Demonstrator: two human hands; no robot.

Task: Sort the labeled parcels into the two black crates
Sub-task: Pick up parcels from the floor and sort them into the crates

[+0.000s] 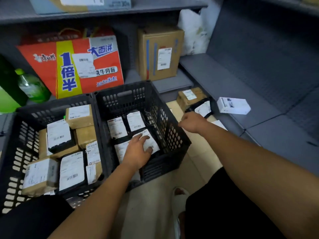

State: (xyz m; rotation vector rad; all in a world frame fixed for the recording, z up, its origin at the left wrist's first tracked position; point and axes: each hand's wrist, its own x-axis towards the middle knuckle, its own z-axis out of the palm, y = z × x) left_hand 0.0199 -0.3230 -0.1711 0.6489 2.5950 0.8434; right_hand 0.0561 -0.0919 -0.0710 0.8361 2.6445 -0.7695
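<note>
Two black crates stand side by side on the floor. The left crate [57, 109] holds several brown boxes and black bags with white labels. The right crate [172, 121] holds a few flat black labeled bags. My left hand [139, 150] reaches into the right crate and lies on a black bag with a white label [152, 144], fingers spread over it. My right hand [193, 122] hovers loosely curled and holding nothing, just right of the right crate. Beyond it on the floor lie a brown labeled box [190, 97] and a black labeled bag [203, 108].
A white box [233, 105] lies on the low grey shelf at the right. Behind the crates stand a red noodle carton [72, 66], a cardboard box [160, 52] and a green bottle [32, 87]. My slippered foot [179, 195] is on the pale floor.
</note>
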